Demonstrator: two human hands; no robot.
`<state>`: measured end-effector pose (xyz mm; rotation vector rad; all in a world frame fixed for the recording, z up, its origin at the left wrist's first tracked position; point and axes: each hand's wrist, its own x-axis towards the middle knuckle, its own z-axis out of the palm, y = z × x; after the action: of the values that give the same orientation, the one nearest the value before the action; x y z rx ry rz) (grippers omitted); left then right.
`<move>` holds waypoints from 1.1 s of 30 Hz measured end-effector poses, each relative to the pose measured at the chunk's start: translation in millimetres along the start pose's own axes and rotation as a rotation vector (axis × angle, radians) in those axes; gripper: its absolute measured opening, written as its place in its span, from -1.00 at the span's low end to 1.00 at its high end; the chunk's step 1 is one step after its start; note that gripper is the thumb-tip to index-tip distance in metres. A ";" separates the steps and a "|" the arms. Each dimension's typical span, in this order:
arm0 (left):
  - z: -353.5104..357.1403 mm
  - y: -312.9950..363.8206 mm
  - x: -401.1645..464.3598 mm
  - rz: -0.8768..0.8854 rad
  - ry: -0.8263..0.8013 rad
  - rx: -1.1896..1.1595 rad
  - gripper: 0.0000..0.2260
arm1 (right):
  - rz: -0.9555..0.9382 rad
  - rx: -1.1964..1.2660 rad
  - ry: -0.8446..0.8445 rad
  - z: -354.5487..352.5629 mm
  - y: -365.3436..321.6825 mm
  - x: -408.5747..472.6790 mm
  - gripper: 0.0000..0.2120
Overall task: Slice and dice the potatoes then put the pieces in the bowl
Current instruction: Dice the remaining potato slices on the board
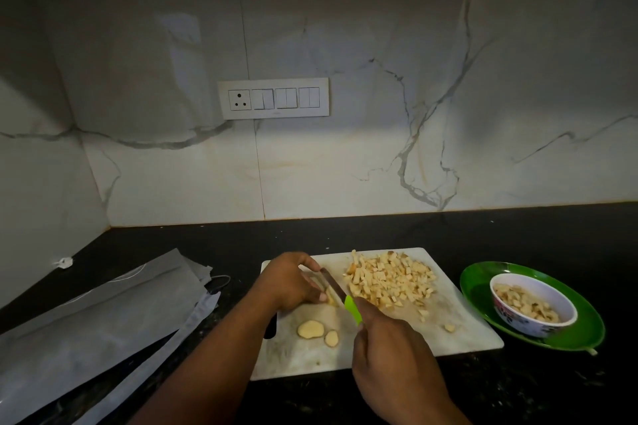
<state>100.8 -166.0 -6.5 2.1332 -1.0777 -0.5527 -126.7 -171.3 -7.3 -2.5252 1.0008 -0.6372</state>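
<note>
**Stock on and around the cutting board, potato dicing under way**

I log everything by its place relative to the cutting board point(310, 355), a pale slab on the black tabletop point(379, 231).

- Left hand point(290, 281): over the board's left part, grip curled down on a potato piece point(330, 298) that is mostly hidden beneath the fingers.
- Right hand point(390, 352): at the board's near edge, grip closed round the green handle of the knife point(340, 293); the blade lies against the held piece.
- Two potato slices point(310, 329): flat on the board's near-left area, side by side.
- Heap of diced potato point(390, 281): on the board's far-right part, a few cubes strayed nearer.
- Bowl point(533, 307): right of the board, holding diced pieces, standing on a green plate point(483, 290).
- Grey pouches point(103, 314): left of the board, overlapping.
- Switch panel point(273, 98): on the marble wall beyond the board
</note>
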 end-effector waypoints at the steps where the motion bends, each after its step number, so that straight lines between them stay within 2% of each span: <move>1: 0.7 -0.5 0.2 -0.001 -0.004 -0.019 -0.53 | 0.006 -0.004 0.001 1.5 -1.4 0.8 -0.46; 6: 1.0 -2.2 0.3 0.012 -0.044 -0.085 -0.44 | 0.038 -0.033 -0.024 7.9 -5.2 1.0 -0.47; 11: -0.1 -2.5 0.2 0.075 -0.063 -0.066 -0.61 | 0.064 -0.065 -0.088 10.1 -9.1 -1.6 -0.44; 15: 1.1 -4.3 3.0 0.136 -0.109 -0.011 -0.59 | 0.004 -0.188 -0.162 10.8 -10.9 -3.9 -0.37; 23: 1.8 -7.4 9.5 0.141 -0.144 -0.035 -0.64 | -0.101 -0.304 -0.231 5.9 -8.4 -6.2 -0.30; 28: -0.6 -7.1 10.2 0.122 -0.176 -0.069 -0.65 | -0.094 -0.267 -0.271 1.5 -4.1 -6.3 -0.30; 33: -6.8 1.2 10.2 0.139 -0.237 0.037 -0.64 | -0.041 -0.164 -0.213 -1.6 -0.8 -7.6 -0.40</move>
<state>110.3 -172.3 -1.7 2.0407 -1.3644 -0.7380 -132.0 -165.6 -7.7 -2.6925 0.9615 -0.2984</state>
